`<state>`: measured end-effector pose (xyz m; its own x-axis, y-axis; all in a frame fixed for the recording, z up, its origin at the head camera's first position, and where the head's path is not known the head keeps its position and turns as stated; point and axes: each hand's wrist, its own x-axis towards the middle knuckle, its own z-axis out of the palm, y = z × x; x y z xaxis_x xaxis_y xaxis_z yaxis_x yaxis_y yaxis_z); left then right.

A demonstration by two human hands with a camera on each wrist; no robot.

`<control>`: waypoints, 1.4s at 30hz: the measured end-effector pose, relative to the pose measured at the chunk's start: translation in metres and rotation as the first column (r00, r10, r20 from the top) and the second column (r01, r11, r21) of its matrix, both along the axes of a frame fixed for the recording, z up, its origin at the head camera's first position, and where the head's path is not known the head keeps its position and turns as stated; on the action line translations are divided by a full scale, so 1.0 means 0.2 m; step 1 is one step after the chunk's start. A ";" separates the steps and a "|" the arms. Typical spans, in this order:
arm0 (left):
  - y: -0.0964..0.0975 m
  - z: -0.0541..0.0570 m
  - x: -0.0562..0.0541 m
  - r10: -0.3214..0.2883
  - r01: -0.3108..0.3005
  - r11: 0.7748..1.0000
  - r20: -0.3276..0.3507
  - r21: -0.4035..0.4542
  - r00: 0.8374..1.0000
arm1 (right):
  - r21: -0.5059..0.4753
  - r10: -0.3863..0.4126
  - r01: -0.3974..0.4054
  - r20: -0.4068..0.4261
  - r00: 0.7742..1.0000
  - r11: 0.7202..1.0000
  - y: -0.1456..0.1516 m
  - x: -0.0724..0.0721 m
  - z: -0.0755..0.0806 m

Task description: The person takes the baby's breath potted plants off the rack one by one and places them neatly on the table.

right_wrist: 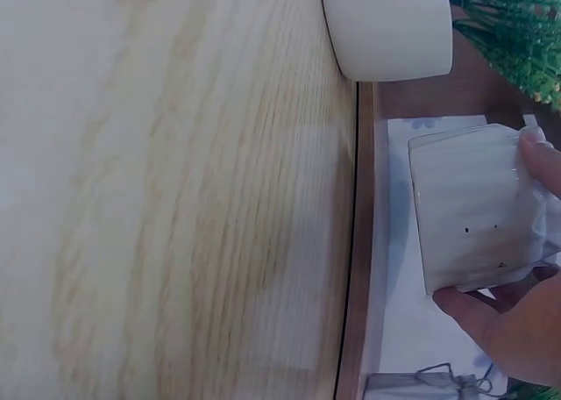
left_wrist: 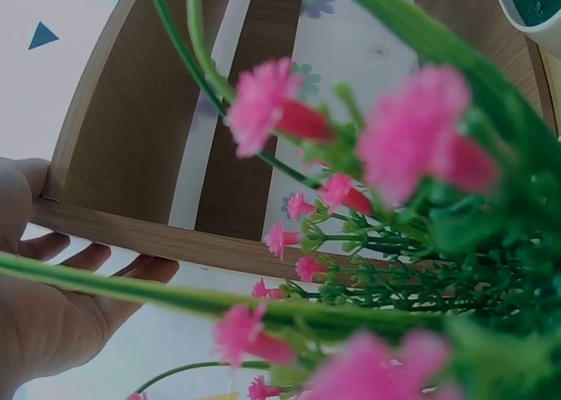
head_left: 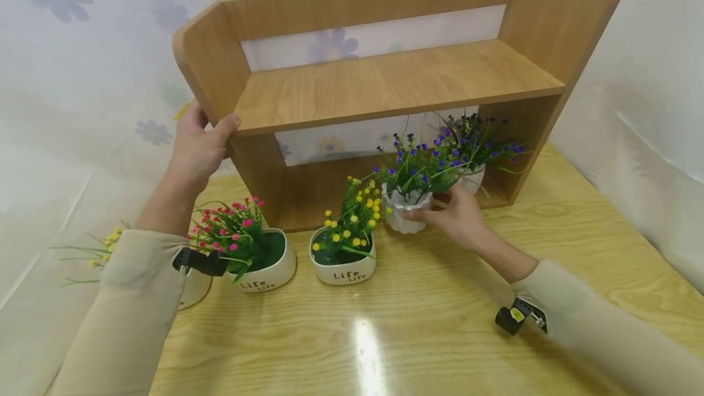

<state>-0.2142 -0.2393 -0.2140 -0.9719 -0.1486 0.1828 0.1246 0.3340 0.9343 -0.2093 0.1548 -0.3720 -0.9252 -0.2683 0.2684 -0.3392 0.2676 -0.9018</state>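
Observation:
A two-tier wooden shelf [head_left: 385,84] stands on the table, tilted in the head view. My left hand [head_left: 195,145] grips its left side panel, thumb in front; the left wrist view shows the fingers [left_wrist: 88,258] behind the panel. With my right hand [head_left: 459,216] I hold a white crinkled flowerpot [head_left: 404,216] with blue-purple artificial flowers [head_left: 412,164], at the front of the lower tier. In the right wrist view, thumb and fingers clasp the pot [right_wrist: 478,211] from opposite sides. A second white pot [head_left: 473,179] with purple flowers sits inside the lower tier at the right.
Along the shelf's front left stand a white "Life" pot of yellow flowers [head_left: 346,269] and another of pink flowers [head_left: 272,272]. Farther left, a pot [head_left: 195,289] is partly hidden by my left sleeve. A patterned cloth [head_left: 126,66] hangs behind the shelf.

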 end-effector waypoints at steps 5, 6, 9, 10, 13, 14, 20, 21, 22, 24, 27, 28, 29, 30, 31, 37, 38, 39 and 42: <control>0.00 0.00 0.00 -0.001 0.001 1.000 0.000 0.013 1.000 | -0.013 0.038 -0.038 -0.024 0.999 0.999 0.02 0.04 0.02; 0.00 0.00 0.00 -0.003 0.003 1.000 0.000 0.014 1.000 | -0.017 0.047 -0.047 -0.030 0.998 0.999 0.02 0.05 0.02; -0.01 0.00 0.00 -0.006 0.006 1.000 -0.006 0.016 1.000 | -0.023 0.069 -0.070 -0.043 0.997 0.997 0.04 0.08 0.03; -0.01 0.00 0.00 -0.006 0.006 1.000 -0.008 0.015 1.000 | -0.023 0.073 -0.074 -0.039 0.997 0.997 0.04 0.09 0.03; -0.01 0.00 0.00 -0.001 0.001 1.000 -0.009 0.007 1.000 | -0.031 0.084 -0.084 -0.012 0.996 0.996 0.05 0.12 0.02; -0.01 0.00 0.00 0.002 -0.002 1.000 -0.008 0.004 1.000 | -0.039 0.088 -0.088 -0.001 0.996 0.995 0.05 0.13 0.02; -0.02 0.00 -0.01 0.006 -0.006 1.000 -0.007 0.014 1.000 | -0.058 0.095 -0.093 0.028 0.995 0.994 0.06 0.19 0.03; -0.02 0.00 -0.01 0.005 -0.005 1.000 -0.008 0.019 1.000 | -0.054 0.094 -0.093 0.027 0.995 0.994 0.06 0.20 0.03; -0.02 0.00 -0.01 0.004 -0.004 1.000 -0.008 0.022 1.000 | -0.051 0.094 -0.093 0.024 0.995 0.994 0.07 0.21 0.03; -0.02 0.00 -0.01 0.003 -0.003 1.000 -0.010 0.029 1.000 | -0.055 0.098 -0.097 0.019 0.995 0.994 0.07 0.23 0.02; -0.02 0.00 -0.01 -0.001 0.001 0.999 -0.012 0.040 1.000 | -0.063 0.101 -0.100 0.019 0.995 0.993 0.07 0.26 0.01; -0.02 0.00 -0.01 -0.001 0.002 0.999 -0.011 0.042 1.000 | -0.071 0.107 -0.105 0.022 0.994 0.992 0.07 0.26 0.01; -0.02 0.00 -0.01 -0.001 0.001 0.999 -0.010 0.042 1.000 | -0.080 0.112 -0.110 0.027 0.993 0.991 0.07 0.27 0.00; -0.02 0.01 -0.01 0.000 0.000 0.999 -0.010 0.042 1.000 | -0.083 0.116 -0.114 0.029 0.993 0.990 0.07 0.28 0.00; -0.02 0.01 -0.01 0.001 -0.001 0.999 -0.009 0.042 1.000 | -0.086 0.122 -0.119 0.031 0.992 0.989 0.07 0.28 -0.01; -0.02 0.01 -0.01 0.006 -0.006 0.999 -0.010 0.035 1.000 | -0.093 0.144 -0.141 0.029 0.989 0.986 0.07 0.31 -0.04; -0.02 0.01 -0.01 0.005 -0.005 0.999 -0.012 0.035 1.000 | -0.093 0.144 -0.141 0.028 0.989 0.986 0.07 0.31 -0.05; -0.01 0.01 -0.01 0.004 -0.004 0.999 -0.013 0.037 1.000 | -0.097 0.146 -0.143 0.026 0.989 0.985 0.07 0.32 -0.06; -0.01 0.00 -0.01 -0.001 0.002 0.999 -0.019 0.042 1.000 | -0.107 0.146 -0.143 0.025 0.989 0.984 0.07 0.32 -0.08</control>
<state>-0.2160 -0.2423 -0.2131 -0.9686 -0.1549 0.1945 0.1427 0.2945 0.9449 -0.1447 0.1682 -0.3872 -0.8874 -0.3720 0.2722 -0.3373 0.1217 -0.9335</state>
